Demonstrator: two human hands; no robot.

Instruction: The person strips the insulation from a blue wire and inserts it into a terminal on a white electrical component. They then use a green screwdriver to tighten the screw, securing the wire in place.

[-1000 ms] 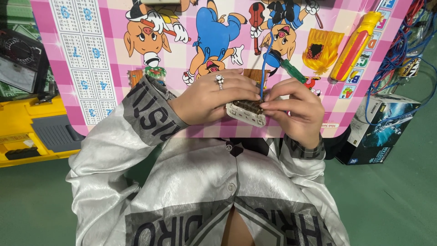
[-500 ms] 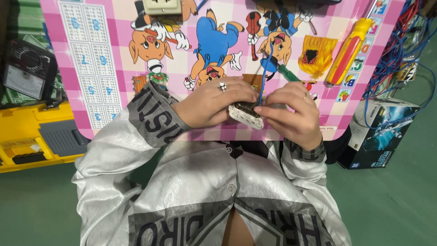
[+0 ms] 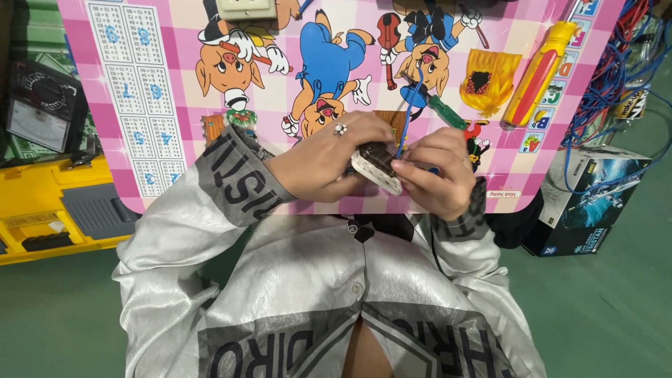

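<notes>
- My left hand was closed around the small white electrical part, fingers curled over its far side and thumb underneath, so it sat cradled just above the near edge of the pink cartoon table.
- My right hand was pinched shut on the right end of that same part, fingertips pressing where the thin blue wire ran into it.
- The part lay between both hands, tilted, its pale face turned toward me and a darker top showing.
- I judged it light and rigid, a hard plastic shell that would not give under a squeeze; smooth enough to slip if held only by the faces, so the edges were the better hold.
- The wire looked thin and springy; I judged that pulling on it could loosen it, so the body was the place to grip, not the lead.
- Just beyond my right hand lay a green-handled screwdriver, and farther right a yellow and red tool beside a yellow plastic piece.
- A white socket sat at the far edge of the table.
- To the left stood a yellow toolbox with a dark meter beyond it; to the right, a tangle of blue cables above a dark cardboard box on the floor.
</notes>
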